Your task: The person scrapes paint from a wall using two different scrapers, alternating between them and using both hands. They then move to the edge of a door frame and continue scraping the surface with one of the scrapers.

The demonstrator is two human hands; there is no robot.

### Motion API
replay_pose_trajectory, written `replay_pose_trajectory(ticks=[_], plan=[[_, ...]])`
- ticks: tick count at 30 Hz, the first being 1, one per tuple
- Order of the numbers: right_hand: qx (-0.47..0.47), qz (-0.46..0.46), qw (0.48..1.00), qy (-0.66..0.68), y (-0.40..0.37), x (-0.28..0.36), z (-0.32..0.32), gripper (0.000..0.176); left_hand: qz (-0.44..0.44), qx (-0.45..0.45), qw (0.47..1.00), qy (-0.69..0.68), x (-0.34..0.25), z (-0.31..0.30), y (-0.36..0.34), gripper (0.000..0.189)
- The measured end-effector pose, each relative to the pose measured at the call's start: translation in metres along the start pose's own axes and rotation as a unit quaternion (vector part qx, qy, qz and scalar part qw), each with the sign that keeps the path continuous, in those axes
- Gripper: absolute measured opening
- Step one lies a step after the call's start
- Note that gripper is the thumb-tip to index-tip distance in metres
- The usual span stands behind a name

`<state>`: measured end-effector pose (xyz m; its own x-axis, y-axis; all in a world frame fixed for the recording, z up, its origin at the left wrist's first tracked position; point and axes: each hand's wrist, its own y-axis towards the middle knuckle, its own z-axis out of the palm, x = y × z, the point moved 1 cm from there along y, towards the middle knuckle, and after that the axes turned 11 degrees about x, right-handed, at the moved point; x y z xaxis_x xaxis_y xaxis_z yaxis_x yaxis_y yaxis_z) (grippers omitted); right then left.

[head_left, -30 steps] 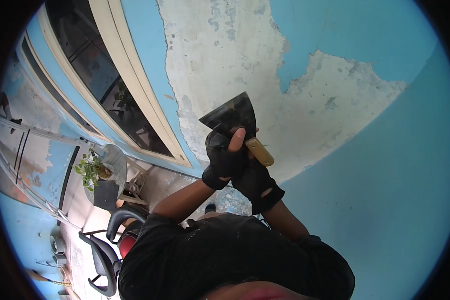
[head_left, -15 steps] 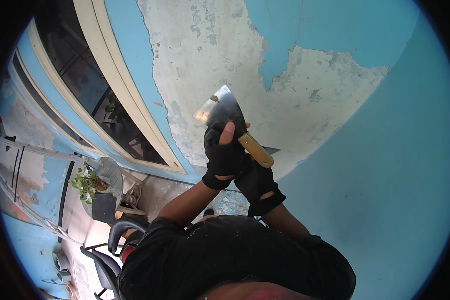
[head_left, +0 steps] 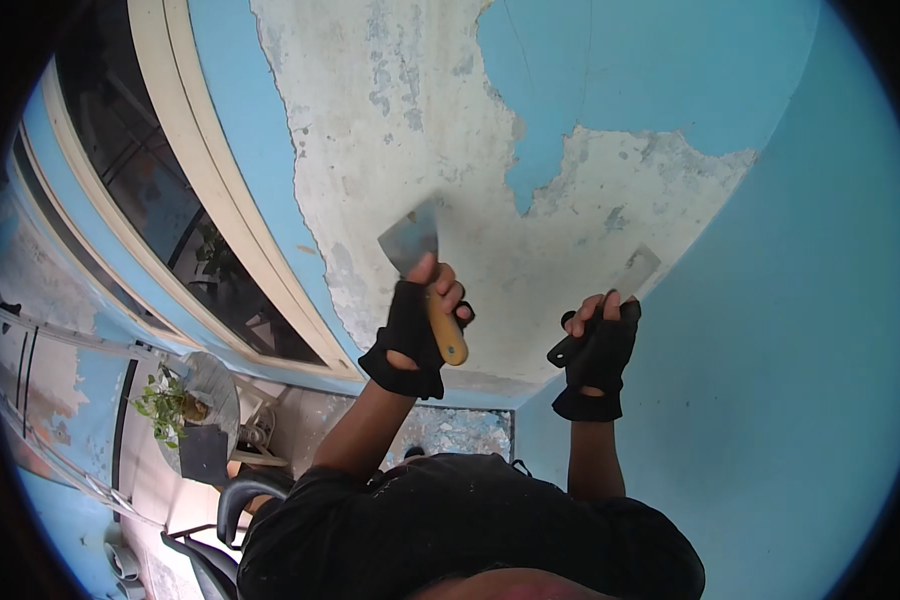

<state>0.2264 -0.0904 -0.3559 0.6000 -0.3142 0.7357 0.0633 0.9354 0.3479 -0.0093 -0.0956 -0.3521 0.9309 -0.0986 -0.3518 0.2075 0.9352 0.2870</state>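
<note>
1. Head view, left hand [head_left: 410,335]: in a black fingerless glove, it is closed in a full fist round the pale wooden handle of a wide steel scraper [head_left: 411,242], with the thumb laid up the handle toward the blade.
2. The wide steel scraper runs on from the fist, up and slightly left, handle end pointing back toward the person's chest. Its broad edge lies against the bare grey-white plaster patch [head_left: 450,150] (whether flat or tilted I cannot tell).
3. Right hand [head_left: 598,345]: also gloved, it is clenched on the black handle of a narrow steel scraper [head_left: 637,270]. That blade slants up and to the right of the knuckles, its tip at the border where plaster meets the smooth blue painted wall [head_left: 770,350].
4. The two hands are well apart, the left one slightly higher on the wall. Each tool's long axis points away from the body, and the two fan slightly outward.
5. Edges: a tongue of blue paint [head_left: 610,90] hangs above and between the hands, its ragged border nearer the right hand's blade. The cream window frame [head_left: 220,210] stands left of the left hand, a strip of blue paint between it and the plaster.
6. Open room: bare plaster stretches above the left hand, and unbroken blue wall lies right of the right hand.
7. Below the forearms (well away from both blades) are the speckled floor [head_left: 450,435], a green potted plant [head_left: 165,405] and a black chair [head_left: 235,490].
</note>
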Motion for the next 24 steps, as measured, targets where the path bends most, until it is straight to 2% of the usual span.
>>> replay_pose_trajectory(ticks=[1,2,4,5,7,8,9,11,13,15,17,19,21,22,23,24], plan=[[0.048,0.007,0.999,-0.02,0.003,0.0,-0.001,0.01,-0.002,0.005,1.0,-0.001,0.003,0.001,0.003,0.023],[0.047,0.002,0.999,-0.022,0.005,0.002,0.0,0.01,-0.014,0.022,0.999,0.026,0.007,0.004,0.007,0.02],[0.064,0.088,0.993,-0.039,0.012,0.013,0.023,0.011,-0.037,0.046,0.997,0.041,0.014,0.017,0.014,0.027],[0.063,0.085,0.994,-0.04,0.014,0.018,0.036,0.011,-0.039,0.049,0.997,0.04,0.017,0.021,0.019,0.027],[0.132,0.039,0.99,-0.042,0.019,0.031,0.063,0.02,-0.046,0.06,0.995,0.061,0.022,0.029,0.03,0.03],[0.148,0.043,0.987,-0.042,0.02,0.04,0.074,0.027,-0.009,0.06,0.991,0.117,0.023,0.034,0.034,0.033],[0.148,0.041,0.987,-0.043,0.022,0.048,0.078,0.027,-0.009,0.063,0.991,0.117,0.024,0.042,0.038,0.033],[0.258,0.117,0.95,-0.131,0.029,0.06,0.083,0.027,0.066,0.047,0.969,0.233,0.022,0.055,0.046,0.033],[0.249,0.127,0.944,-0.176,0.038,0.063,0.096,0.025,0.064,0.058,0.964,0.253,0.018,0.055,0.06,0.032],[0.238,0.14,0.935,-0.221,0.049,0.06,0.101,0.023,0.071,0.085,0.934,0.34,0.024,0.054,0.073,0.025],[0.272,0.129,0.928,-0.218,0.062,0.054,0.1,0.02,0.045,0.105,0.951,0.286,0.031,0.063,0.08,0.026],[0.262,0.129,0.932,-0.215,0.064,0.053,0.1,0.02,0.026,0.027,0.967,0.251,0.027,0.086,0.079,0.028],[0.351,0.129,0.917,-0.138,0.067,0.048,0.097,0.021,0.039,0.061,0.965,0.252,0.019,0.088,0.084,0.025],[0.353,0.13,0.916,-0.138,0.065,0.051,0.099,0.021,0.027,0.052,0.965,0.254,0.016,0.091,0.083,0.025],[0.355,0.136,0.922,-0.074,0.059,0.056,0.102,0.028,0.015,0.042,0.966,0.255,0.016,0.093,0.083,0.024],[0.355,0.143,0.924,-0.009,0.055,0.059,0.104,0.035,0.043,0.035,0.942,0.331,0.015,0.093,0.085,0.024]])
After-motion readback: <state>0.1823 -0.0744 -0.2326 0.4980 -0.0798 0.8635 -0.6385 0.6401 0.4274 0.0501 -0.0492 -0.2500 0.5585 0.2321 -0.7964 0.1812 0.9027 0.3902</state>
